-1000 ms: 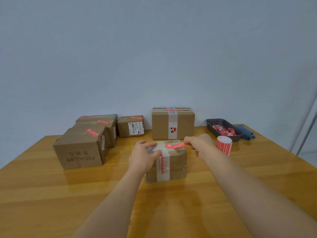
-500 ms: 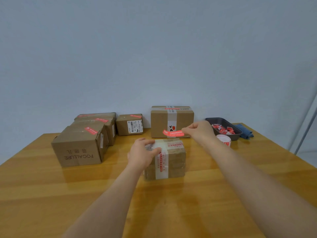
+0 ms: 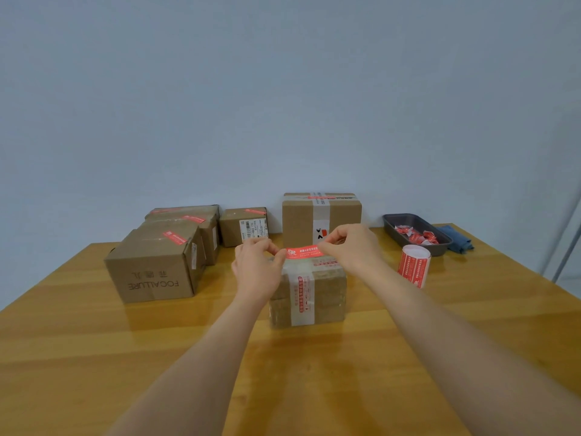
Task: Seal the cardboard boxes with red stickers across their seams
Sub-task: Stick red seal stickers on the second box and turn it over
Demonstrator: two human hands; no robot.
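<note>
A small cardboard box (image 3: 327,294) wrapped in clear tape, with a white strip down its front, stands at the table's centre. Just above its top a red sticker (image 3: 304,252) is stretched level between my hands. My left hand (image 3: 256,269) pinches the sticker's left end, and my right hand (image 3: 352,247) pinches its right end. Another red sticker (image 3: 325,263) lies on the box's top at the right. A roll of red stickers (image 3: 413,269) stands upright to the right of the box.
Several sealed cardboard boxes stand behind: a large one (image 3: 157,265) at the left, a small one (image 3: 243,226) and a taller one (image 3: 320,218) by the wall. A dark tray (image 3: 438,247) with red scraps and a blue cloth (image 3: 457,239) lie at the back right.
My right hand lifted the sticker off the box top. My left hand left the box and took the sticker's left end, so both hands now hold it stretched above the box.
</note>
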